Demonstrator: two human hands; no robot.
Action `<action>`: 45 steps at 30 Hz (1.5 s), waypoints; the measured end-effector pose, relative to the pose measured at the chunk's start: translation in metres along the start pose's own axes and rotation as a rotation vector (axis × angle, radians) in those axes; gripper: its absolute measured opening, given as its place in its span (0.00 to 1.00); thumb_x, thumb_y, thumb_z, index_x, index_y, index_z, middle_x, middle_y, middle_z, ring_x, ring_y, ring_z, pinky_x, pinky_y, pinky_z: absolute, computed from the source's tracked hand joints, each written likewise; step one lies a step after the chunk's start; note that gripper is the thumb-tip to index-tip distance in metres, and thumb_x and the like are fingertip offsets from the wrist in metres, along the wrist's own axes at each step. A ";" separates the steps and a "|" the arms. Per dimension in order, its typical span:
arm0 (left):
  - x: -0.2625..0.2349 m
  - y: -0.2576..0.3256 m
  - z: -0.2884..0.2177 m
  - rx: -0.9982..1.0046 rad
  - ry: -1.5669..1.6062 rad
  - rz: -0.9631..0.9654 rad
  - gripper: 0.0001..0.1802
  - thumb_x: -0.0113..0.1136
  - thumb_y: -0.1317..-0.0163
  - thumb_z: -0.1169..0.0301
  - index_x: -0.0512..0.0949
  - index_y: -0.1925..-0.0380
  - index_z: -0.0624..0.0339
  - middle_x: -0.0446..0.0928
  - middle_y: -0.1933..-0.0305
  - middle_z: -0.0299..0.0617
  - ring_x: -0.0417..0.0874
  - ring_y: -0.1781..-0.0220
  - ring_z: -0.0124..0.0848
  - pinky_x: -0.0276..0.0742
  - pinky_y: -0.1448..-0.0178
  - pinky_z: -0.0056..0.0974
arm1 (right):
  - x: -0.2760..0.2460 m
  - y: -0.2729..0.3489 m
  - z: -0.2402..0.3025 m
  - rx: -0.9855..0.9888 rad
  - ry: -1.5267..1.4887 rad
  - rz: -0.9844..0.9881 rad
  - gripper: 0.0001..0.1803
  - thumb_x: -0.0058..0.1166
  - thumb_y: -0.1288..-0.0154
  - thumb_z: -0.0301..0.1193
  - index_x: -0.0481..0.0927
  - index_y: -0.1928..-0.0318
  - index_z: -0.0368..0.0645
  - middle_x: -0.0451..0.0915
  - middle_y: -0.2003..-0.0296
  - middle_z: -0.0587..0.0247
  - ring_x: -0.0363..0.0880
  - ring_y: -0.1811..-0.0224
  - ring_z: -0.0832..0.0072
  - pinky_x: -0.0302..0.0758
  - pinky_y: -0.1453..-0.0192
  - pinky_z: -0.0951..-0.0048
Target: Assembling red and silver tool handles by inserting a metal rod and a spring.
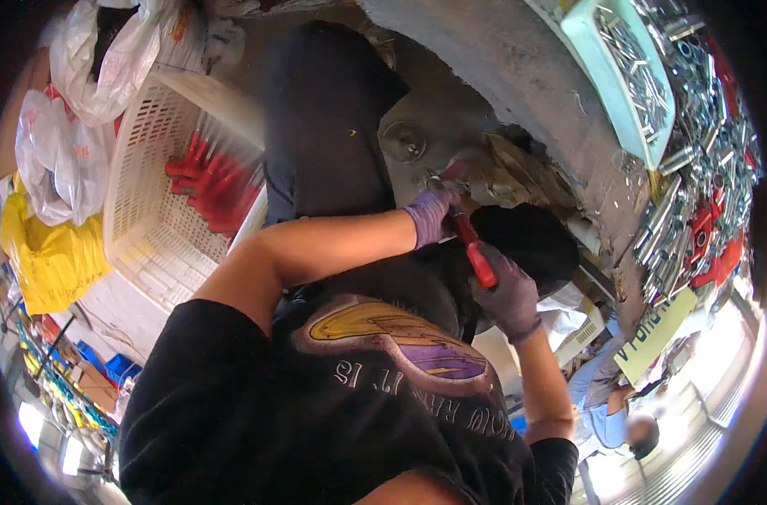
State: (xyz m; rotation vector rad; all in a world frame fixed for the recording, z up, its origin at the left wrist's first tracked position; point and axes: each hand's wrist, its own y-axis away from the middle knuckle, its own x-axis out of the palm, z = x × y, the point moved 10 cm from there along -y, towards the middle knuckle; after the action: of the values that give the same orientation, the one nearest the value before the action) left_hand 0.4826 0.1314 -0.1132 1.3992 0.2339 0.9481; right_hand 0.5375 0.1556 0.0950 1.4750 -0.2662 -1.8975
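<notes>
A long tool with a red handle (471,244) slants between my two gloved hands, above my dark-trousered lap. My right hand (510,299) is wrapped round the lower end of its handle. At the other end, my left hand (432,219) closes round the area where the handle meets a metal part (435,183). Fingers and blur hide that joint, so the tool's exact kind cannot be made out. Both hands wear greyish-purple gloves.
A white perforated crate (139,181) holding red handle-like pieces (211,185) stands at left, beside plastic bags (59,160) and a yellow bag (51,252). On the right lie a teal tray (585,38) of metal pins and heaped shiny metal parts (665,227). Another person (607,412) is farther off.
</notes>
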 end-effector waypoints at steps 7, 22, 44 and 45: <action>0.000 0.006 -0.020 0.054 -0.156 0.047 0.11 0.51 0.36 0.65 0.74 0.64 0.61 0.77 0.66 0.46 0.81 0.63 0.40 0.80 0.59 0.45 | 0.013 -0.059 -0.004 0.123 -0.124 -0.128 0.29 0.60 0.49 0.38 0.72 0.43 0.54 0.81 0.61 0.54 0.80 0.62 0.56 0.77 0.59 0.60; 0.003 -0.019 -0.039 0.199 -0.378 0.101 0.19 0.51 0.35 0.61 0.70 0.51 0.63 0.77 0.58 0.45 0.80 0.58 0.39 0.76 0.52 0.40 | 0.026 -0.092 -0.016 0.238 -0.169 -0.023 0.28 0.59 0.48 0.39 0.73 0.45 0.48 0.80 0.62 0.47 0.79 0.59 0.53 0.75 0.56 0.58; 0.120 0.188 -0.013 1.671 -1.845 0.884 0.20 0.53 0.44 0.56 0.77 0.56 0.56 0.77 0.52 0.45 0.76 0.46 0.43 0.67 0.40 0.48 | 0.023 -0.119 -0.020 0.106 0.026 -0.347 0.26 0.50 0.41 0.45 0.71 0.44 0.50 0.79 0.53 0.51 0.75 0.46 0.61 0.68 0.40 0.65; 0.118 0.152 -0.034 1.728 -1.851 0.864 0.17 0.54 0.44 0.58 0.77 0.58 0.55 0.78 0.53 0.44 0.76 0.47 0.43 0.68 0.41 0.49 | 0.022 -0.120 -0.024 0.099 0.052 -0.377 0.26 0.50 0.41 0.45 0.71 0.44 0.50 0.79 0.53 0.51 0.75 0.46 0.61 0.68 0.40 0.64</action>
State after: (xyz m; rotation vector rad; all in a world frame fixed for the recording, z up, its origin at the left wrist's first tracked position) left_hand 0.4700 0.2182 0.0614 3.4162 -1.3741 -0.6961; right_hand 0.5091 0.2353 0.0031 1.7342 -0.0599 -2.1608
